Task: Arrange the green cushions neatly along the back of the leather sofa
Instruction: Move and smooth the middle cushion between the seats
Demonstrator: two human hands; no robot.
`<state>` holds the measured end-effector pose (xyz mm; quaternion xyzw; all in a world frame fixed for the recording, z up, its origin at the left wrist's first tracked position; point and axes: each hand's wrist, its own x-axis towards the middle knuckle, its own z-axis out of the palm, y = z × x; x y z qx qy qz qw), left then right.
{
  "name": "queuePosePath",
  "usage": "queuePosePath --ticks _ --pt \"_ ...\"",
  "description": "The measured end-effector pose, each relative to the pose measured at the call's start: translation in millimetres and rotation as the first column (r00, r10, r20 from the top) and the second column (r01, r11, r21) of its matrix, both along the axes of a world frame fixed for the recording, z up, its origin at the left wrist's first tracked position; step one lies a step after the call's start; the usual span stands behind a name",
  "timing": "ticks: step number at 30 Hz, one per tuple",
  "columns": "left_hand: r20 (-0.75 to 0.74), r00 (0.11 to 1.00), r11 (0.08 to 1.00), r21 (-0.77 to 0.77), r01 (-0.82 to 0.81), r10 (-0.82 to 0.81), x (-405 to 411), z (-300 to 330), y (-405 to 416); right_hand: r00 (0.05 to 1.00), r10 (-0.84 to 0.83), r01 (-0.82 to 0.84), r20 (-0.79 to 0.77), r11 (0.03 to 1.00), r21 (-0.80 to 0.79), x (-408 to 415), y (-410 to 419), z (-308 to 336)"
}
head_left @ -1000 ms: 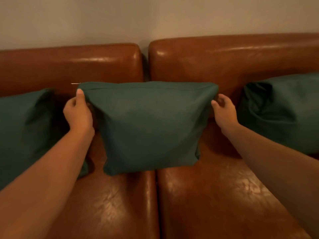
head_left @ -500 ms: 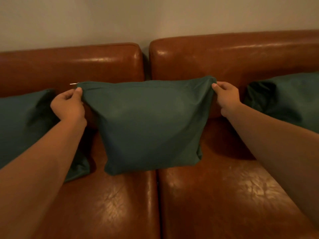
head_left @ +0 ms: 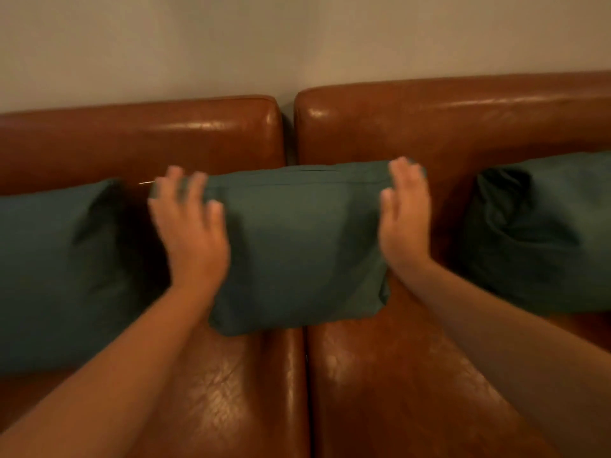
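A green cushion [head_left: 297,239] leans upright against the back of the brown leather sofa [head_left: 429,127], straddling the gap between the two seats. My left hand [head_left: 190,229] lies over the cushion's left side with its fingers spread and straight, blurred by motion. My right hand [head_left: 405,213] is flat against the cushion's right edge, fingers straight. A second green cushion [head_left: 56,269] leans at the far left. A third green cushion [head_left: 542,233] leans at the right.
A plain pale wall [head_left: 297,44] rises behind the sofa. The shiny leather seat [head_left: 380,391] stretches toward me under my forearms, with a seam running down its middle.
Both hands let go of the middle cushion's top corners and opened; they now lie with straight fingers on its front left and right side. The cushion has settled lower against the backrest.
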<state>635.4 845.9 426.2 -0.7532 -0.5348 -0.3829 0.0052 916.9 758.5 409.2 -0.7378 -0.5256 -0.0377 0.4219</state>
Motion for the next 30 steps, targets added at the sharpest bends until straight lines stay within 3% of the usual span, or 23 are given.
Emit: queuePosePath --ticks 2,3,5,11,16,30 --pt "-0.343 0.913 0.974 -0.045 0.221 -0.223 23.6 -13.4 -27.3 0.963 0.177 -0.15 0.205 0.979 -0.141 -40.6 -2.2 -6.6" --pt "-0.462 0.849 0.965 -0.064 0.255 -0.255 31.8 -22.5 -34.9 0.927 0.236 -0.177 0.292 0.96 -0.215 -55.6 -0.4 -10.4" --pt "-0.572 0.784 0.968 -0.084 0.237 -0.242 38.4 -38.6 -35.3 0.868 0.291 -0.163 0.401 0.932 -0.323 -69.7 6.9 -19.5" --pt "-0.635 0.75 0.982 -0.086 0.169 -0.185 44.7 -53.9 1.4 0.819 0.303 -0.077 0.487 0.9 -0.429 -63.6 41.4 -31.3" --pt "-0.65 0.746 0.988 -0.056 0.143 -0.145 50.5 -60.6 17.9 0.8 0.279 -0.047 0.531 0.912 -0.408 -59.4 60.8 -38.7" --pt "-0.648 0.749 0.986 -0.012 0.166 -0.135 33.1 -55.2 29.0 0.724 0.355 -0.095 0.591 0.901 -0.424 -18.8 63.1 -34.0"
